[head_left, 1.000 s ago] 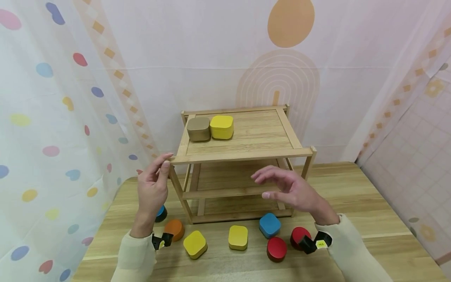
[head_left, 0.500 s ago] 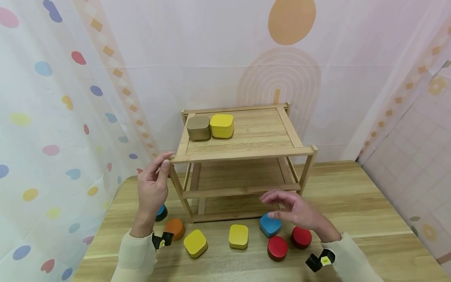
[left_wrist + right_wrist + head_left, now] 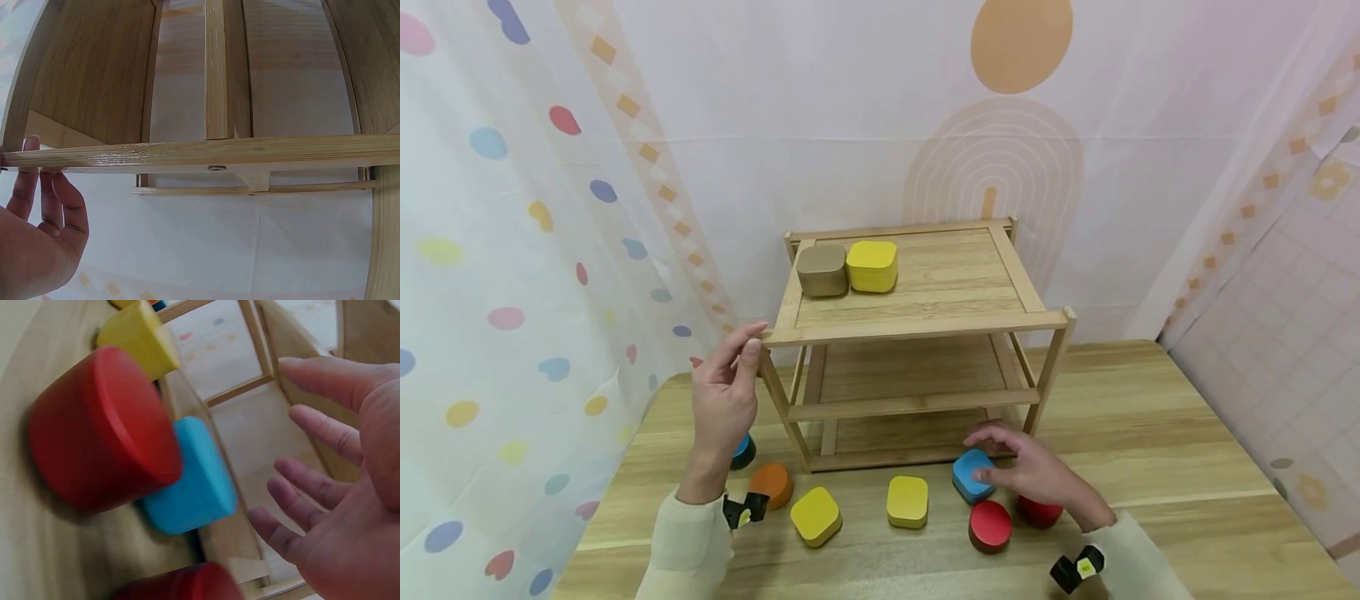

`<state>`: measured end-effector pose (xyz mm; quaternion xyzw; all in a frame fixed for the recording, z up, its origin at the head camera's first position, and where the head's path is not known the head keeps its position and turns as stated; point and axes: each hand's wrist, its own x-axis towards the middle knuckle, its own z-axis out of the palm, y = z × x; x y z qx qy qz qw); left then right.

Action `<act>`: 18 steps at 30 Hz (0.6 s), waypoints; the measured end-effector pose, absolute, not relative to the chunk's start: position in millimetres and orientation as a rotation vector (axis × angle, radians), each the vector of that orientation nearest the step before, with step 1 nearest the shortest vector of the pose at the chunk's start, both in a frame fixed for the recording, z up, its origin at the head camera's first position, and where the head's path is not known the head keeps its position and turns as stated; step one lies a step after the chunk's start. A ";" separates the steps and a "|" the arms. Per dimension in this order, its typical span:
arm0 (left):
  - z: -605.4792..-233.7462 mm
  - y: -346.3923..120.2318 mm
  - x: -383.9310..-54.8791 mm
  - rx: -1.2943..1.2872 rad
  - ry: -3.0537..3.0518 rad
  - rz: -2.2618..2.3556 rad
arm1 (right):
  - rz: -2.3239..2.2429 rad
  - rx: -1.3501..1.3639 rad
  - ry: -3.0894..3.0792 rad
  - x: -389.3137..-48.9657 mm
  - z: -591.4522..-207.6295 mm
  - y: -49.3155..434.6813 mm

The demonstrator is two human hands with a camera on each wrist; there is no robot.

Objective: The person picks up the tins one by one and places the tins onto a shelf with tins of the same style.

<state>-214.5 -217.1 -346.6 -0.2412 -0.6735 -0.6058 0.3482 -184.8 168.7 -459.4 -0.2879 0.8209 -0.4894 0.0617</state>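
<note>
At its front left corner, a wooden shelf rack (image 3: 917,330) is pinched by my left hand (image 3: 724,400). The left wrist view has that hand (image 3: 47,231) with its fingers at the end of a wooden rail (image 3: 269,150). My right hand (image 3: 1037,471) hovers over a blue square tin (image 3: 972,475), thumb and fingers spread around it. From the right wrist, the fingers of the right hand (image 3: 337,481) appear extended and apart from the blue tin (image 3: 194,481). Two red round tins (image 3: 989,525) sit close by; the right hand partly covers one of them.
On the rack's top tier stand a bronze tin (image 3: 822,271) and a yellow tin (image 3: 872,267). Along the table front lie two more yellow tins (image 3: 907,502), an orange round tin (image 3: 772,486) and a dark tin with a blue top (image 3: 744,452). A patterned curtain (image 3: 850,108) hangs behind.
My right hand has come down from in front of the rack's middle tier to the blue tin. The left hand has stayed at the rack's corner.
</note>
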 end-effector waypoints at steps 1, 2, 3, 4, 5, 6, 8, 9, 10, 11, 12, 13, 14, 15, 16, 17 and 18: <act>-346.7 -217.2 -214.5 -0.624 -1.747 -1.570 | -1.468 -0.852 2.492 -185.0 -461.7 168.2; -346.8 -217.2 -214.4 -0.623 -1.748 -1.569 | -1.459 -0.834 2.490 -185.2 -463.6 167.8; -346.6 -217.1 -214.3 -0.620 -1.751 -1.565 | -1.452 -0.821 2.488 -185.5 -465.4 167.5; -346.6 -217.1 -214.2 -0.619 -1.753 -1.563 | -1.445 -0.810 2.484 -185.6 -466.8 167.1; -346.6 -217.1 -214.2 -0.618 -1.754 -1.561 | -1.437 -0.805 2.482 -185.6 -467.5 166.6; -346.4 -217.0 -214.1 -0.614 -1.757 -1.557 | -1.429 -0.804 2.478 -185.7 -468.3 166.3; -346.3 -217.0 -214.1 -0.609 -1.761 -1.551 | -1.408 -0.808 2.488 -186.5 -470.0 165.6; -346.1 -217.0 -214.1 -0.608 -1.761 -1.552 | -1.397 -0.811 2.494 -186.6 -470.5 165.3; -346.2 -217.1 -214.3 -0.608 -1.761 -1.551 | -1.384 -0.808 2.502 -186.8 -471.0 164.8; -346.2 -217.0 -214.3 -0.606 -1.763 -1.548 | -1.371 -0.807 2.510 -187.1 -471.7 164.6; -346.2 -217.0 -214.3 -0.606 -1.762 -1.549 | -1.359 -0.805 2.515 -187.2 -472.4 164.3; -346.3 -217.0 -214.4 -0.608 -1.759 -1.553 | -1.346 -0.800 2.524 -187.3 -472.7 164.0; -346.3 -216.9 -214.3 -0.610 -1.756 -1.556 | -1.337 -0.791 2.528 -187.2 -472.7 163.7; -346.2 -216.7 -214.1 -0.613 -1.753 -1.560 | -1.329 -0.783 2.530 -187.2 -472.6 163.6; -346.1 -216.6 -214.1 -0.614 -1.752 -1.562 | -1.323 -0.775 2.533 -187.5 -472.5 163.4; -346.0 -216.6 -214.0 -0.614 -1.748 -1.566 | -1.317 -0.770 2.532 -187.7 -472.2 163.5; -345.8 -216.5 -214.0 -0.615 -1.745 -1.570 | -1.313 -0.761 2.529 -187.9 -471.8 163.3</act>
